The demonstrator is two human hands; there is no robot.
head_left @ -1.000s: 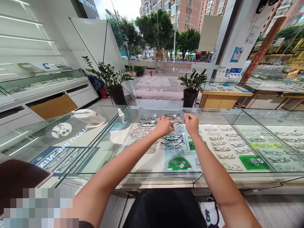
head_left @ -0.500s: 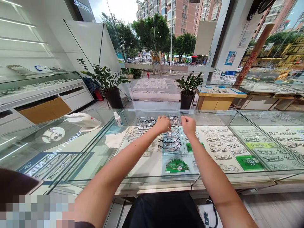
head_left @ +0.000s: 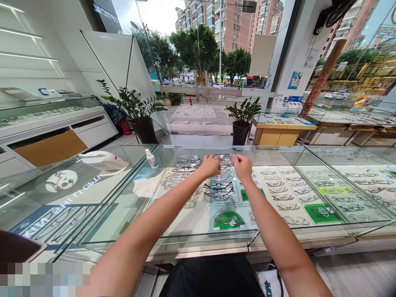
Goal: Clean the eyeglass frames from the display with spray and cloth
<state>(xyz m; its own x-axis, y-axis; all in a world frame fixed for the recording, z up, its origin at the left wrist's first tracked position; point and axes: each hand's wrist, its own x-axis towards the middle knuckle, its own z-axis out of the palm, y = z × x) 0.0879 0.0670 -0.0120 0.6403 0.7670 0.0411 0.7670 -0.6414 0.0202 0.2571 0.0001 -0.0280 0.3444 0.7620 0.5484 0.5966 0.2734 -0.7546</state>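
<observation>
Above the glass counter (head_left: 185, 243), our left hand (head_left: 211, 166) curls loosely and our right hand (head_left: 242, 167) is bunched, fingertips together; whether either grips anything, we cannot tell. Just below and between them lie rows of eyeglasses (head_left: 219, 190), with the spray bottle (head_left: 151, 159) and cloth (head_left: 149, 184) left of our left hand.

Left hand (head_left: 210, 166) and right hand (head_left: 243, 167), fingers curled | near eyeglass frames (head_left: 219, 190), glass display case (head_left: 192, 225) | spray bottle (head_left: 151, 159) beside cloth (head_left: 148, 183), left side
</observation>
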